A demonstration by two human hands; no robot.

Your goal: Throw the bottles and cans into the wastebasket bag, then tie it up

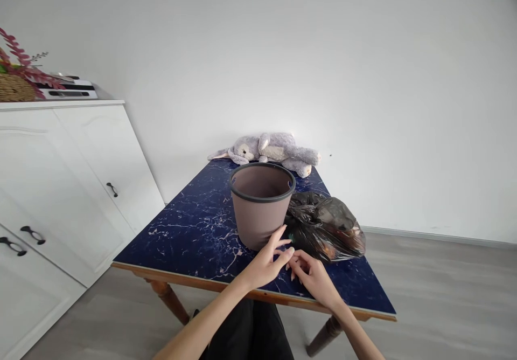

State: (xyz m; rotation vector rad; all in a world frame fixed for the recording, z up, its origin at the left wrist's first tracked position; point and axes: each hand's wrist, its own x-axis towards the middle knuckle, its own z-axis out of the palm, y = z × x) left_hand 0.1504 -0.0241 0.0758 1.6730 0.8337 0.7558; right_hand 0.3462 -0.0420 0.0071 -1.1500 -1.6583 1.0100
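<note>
A mauve-brown trash bin [260,220] with a dark grey rim stands upright on the table. My left hand [269,260] is just in front of it, fingers spread and holding nothing; its fingertips reach the bin's lower right side, though I cannot tell if they touch it. Beside it, my right hand [313,279] rests over the tabletop with loosely bent fingers and nothing in it. The fingers of both hands meet or nearly meet. To the right of the bin lies a filled black plastic garbage bag [335,225], knotted or gathered at its left, with blurred colours showing through.
A grey plush rabbit [270,149] lies along the back of the blue marbled table [189,225], near the wall. White cabinets [68,171] stand at the left, topped by a woven basket [16,88] with red foliage. My legs are under the table's front edge.
</note>
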